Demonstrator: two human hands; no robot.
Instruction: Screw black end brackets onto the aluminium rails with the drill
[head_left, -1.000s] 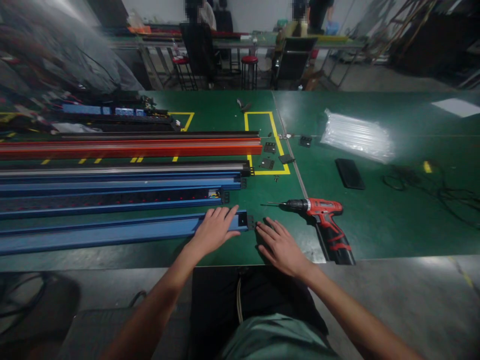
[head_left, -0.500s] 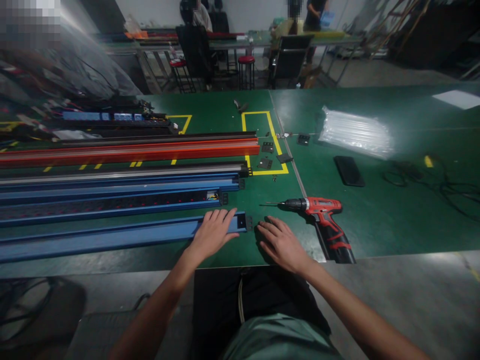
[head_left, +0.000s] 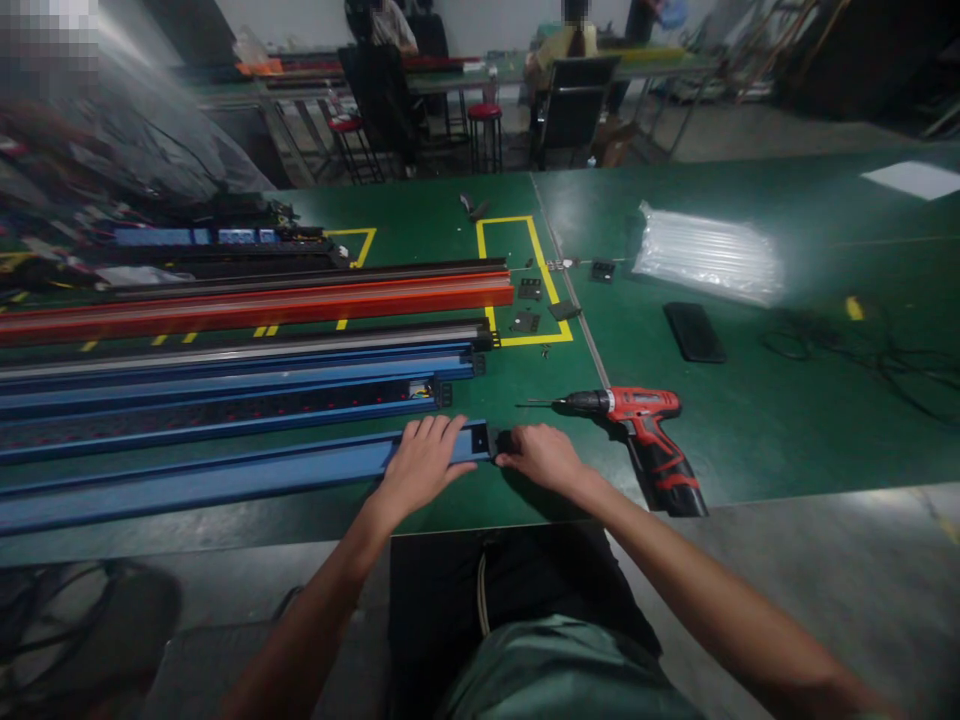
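Observation:
A long blue metal rail (head_left: 300,472) lies along the near edge of the green table. My left hand (head_left: 426,455) is laid across it close to its right end, fingers over the far side and thumb along the near side, gripping it. At that end sits a black end cap (head_left: 491,441). My right hand (head_left: 544,456) is closed at the cap, with curled fingers and thumb pinching its outer side; the fingers hide part of it. Just beyond my right hand, a red and black cordless drill (head_left: 645,405) lies on its side, its bit pointing left.
More blue rails (head_left: 375,405), an orange rail (head_left: 337,305) and dark rails lie behind. Small black plates (head_left: 527,321) sit near yellow tape. A black phone-like slab (head_left: 694,332), a clear plastic-wrapped bundle (head_left: 709,255) and cables (head_left: 847,345) are at right. People sit at a far table.
My right hand has moved left to the end cap, and its spread fingers have closed there. My left hand stays on the rail. The view has shifted slightly.

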